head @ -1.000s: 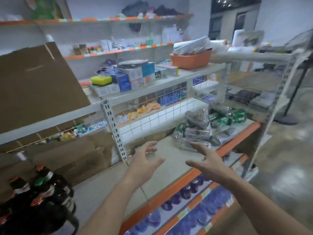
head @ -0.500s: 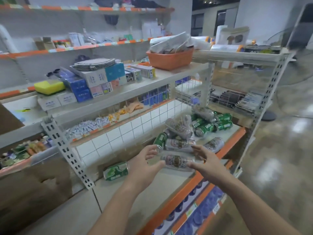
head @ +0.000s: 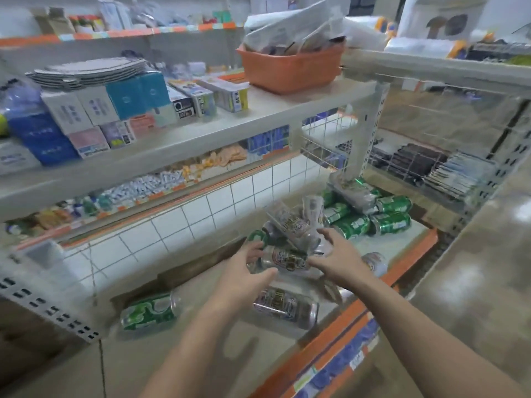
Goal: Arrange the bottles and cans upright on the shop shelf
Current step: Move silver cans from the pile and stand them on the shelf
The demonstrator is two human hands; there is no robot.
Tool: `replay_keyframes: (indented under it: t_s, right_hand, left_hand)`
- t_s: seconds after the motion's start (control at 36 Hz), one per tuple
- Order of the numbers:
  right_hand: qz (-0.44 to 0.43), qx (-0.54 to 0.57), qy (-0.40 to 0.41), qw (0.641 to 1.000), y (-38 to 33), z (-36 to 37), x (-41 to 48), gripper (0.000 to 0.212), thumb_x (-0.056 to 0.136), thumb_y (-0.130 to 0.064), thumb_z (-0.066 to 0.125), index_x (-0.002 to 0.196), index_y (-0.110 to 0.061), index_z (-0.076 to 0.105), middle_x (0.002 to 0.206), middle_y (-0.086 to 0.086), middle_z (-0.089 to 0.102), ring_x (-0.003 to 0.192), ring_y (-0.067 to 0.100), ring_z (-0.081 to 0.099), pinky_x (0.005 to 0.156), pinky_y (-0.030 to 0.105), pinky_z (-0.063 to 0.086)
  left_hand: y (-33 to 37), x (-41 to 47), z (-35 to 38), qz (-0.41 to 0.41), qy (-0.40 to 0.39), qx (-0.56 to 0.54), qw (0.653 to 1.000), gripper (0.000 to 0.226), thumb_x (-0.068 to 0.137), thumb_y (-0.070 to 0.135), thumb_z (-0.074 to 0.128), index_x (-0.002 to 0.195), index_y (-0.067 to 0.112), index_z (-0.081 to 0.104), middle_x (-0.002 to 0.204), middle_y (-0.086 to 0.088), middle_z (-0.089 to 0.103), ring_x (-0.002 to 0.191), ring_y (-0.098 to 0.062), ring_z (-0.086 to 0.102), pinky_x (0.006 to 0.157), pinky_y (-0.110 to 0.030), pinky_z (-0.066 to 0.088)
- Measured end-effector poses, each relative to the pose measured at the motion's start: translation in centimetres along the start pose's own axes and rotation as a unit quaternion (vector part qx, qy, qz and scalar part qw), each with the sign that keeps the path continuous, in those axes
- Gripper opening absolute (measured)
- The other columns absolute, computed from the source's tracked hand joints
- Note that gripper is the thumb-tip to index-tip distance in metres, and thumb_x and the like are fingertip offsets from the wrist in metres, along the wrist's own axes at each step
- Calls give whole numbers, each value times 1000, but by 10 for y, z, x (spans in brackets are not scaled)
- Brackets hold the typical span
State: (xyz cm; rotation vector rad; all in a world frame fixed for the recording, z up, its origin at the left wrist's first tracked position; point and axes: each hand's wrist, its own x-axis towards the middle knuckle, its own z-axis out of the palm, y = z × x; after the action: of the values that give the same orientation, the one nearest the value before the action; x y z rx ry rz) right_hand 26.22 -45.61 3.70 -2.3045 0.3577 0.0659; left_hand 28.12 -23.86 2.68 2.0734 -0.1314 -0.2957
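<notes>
A silver can (head: 283, 258) lies on its side mid-shelf (head: 402, 245), with both hands around it: left hand (head: 247, 278) and right hand (head: 337, 258), fingers spread and curled, touching its ends. Can't tell if they grip it yet. Green cans (head: 385, 218) are piled behind, and one green can (head: 149, 311) lies off left.

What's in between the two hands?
In the head view, a silver can lying on its side sits between the left hand and the right hand.

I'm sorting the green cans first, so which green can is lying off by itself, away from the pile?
The green can lying on its side at the shelf's left, near the brown strip. The other green cans are heaped together at the right end.
</notes>
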Motion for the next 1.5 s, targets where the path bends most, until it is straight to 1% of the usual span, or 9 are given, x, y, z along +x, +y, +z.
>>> replay_keyframes:
  t_s: [0.14, 0.28, 0.44, 0.64, 0.78, 0.89, 1.17, 1.28, 1.5]
  right_hand:
    - [-37, -31, -57, 997, 9, 6, 60, 70, 86, -50, 76, 144, -24, 46, 132, 5, 63, 101, 18, 57, 91, 29, 45]
    - [-43, -124, -77, 988, 21, 15, 98, 82, 79, -62, 76, 145, -32, 38, 155, 8, 41, 147, 35, 30, 117, 56, 31]
    - [-68, -20, -102, 992, 35, 13, 117, 108, 43, -100, 60, 130, -36, 55, 122, -9, 70, 102, 16, 71, 88, 41, 61]
    - [-193, 24, -45, 980, -13, -58, 107, 53, 65, -50, 76, 112, -27, 66, 93, -7, 70, 86, 14, 66, 79, 37, 57]
    - [-243, 162, -136, 947, -43, -75, 88, 48, 72, -31, 85, 114, -34, 62, 89, -15, 71, 81, -6, 68, 69, 13, 54]
    - [-205, 248, -246, 914, -45, -55, 88, 72, 74, -46, 87, 138, -34, 55, 110, -5, 72, 100, 6, 71, 86, 37, 62]
    - [-202, -245, -392, 863, 9, 85, 70, 84, 57, -66, 72, 123, -17, 55, 115, 6, 66, 106, 23, 67, 89, 33, 56]
    - [-200, -241, -390, 866, 11, 117, 64, 57, 44, -59, 71, 79, -17, 57, 79, -4, 67, 76, 18, 68, 61, 30, 50]
    - [-268, 45, -326, 905, -54, 117, 25, 53, 56, -17, 84, 102, -20, 59, 88, -3, 72, 79, 15, 69, 65, 24, 57]
  left_hand:
    - [7, 24, 28, -65, 24, -11, 998, 63, 83, 31, 78, 138, 41, 49, 126, 18, 61, 112, -7, 63, 82, -20, 53]
    - [18, 49, 51, -93, 71, -11, 993, 64, 85, 29, 80, 140, 41, 50, 127, 13, 65, 107, -9, 66, 92, -37, 59]
    - [25, 64, 61, -88, 106, 18, 990, 55, 79, 29, 82, 112, 62, 53, 120, 17, 68, 110, -9, 65, 100, -40, 55]
    - [61, 72, 56, -19, 94, 59, 994, 96, 77, 23, 86, 148, 55, 30, 115, 34, 42, 103, 13, 51, 71, 3, 38]
    - [69, 68, 52, 16, 149, -11, 989, 76, 64, 26, 96, 125, 41, 54, 109, 19, 72, 97, 1, 70, 85, -25, 59]
    - [56, 46, 38, -24, 246, -86, 965, 64, 65, 15, 96, 120, 25, 65, 101, 5, 77, 90, -11, 75, 71, -26, 62]
    - [-18, -41, 0, -162, 413, -117, 889, 54, 65, 6, 94, 113, 11, 69, 93, 3, 77, 76, -3, 72, 61, -14, 56]
    - [-29, -70, -10, -175, 450, -125, 867, 44, 59, 19, 94, 97, 13, 74, 84, 0, 79, 79, -15, 76, 65, -30, 61]
    - [-42, -106, -43, -130, 471, -158, 858, 31, 71, 2, 91, 93, 1, 70, 76, -8, 75, 57, -13, 63, 54, -23, 52]
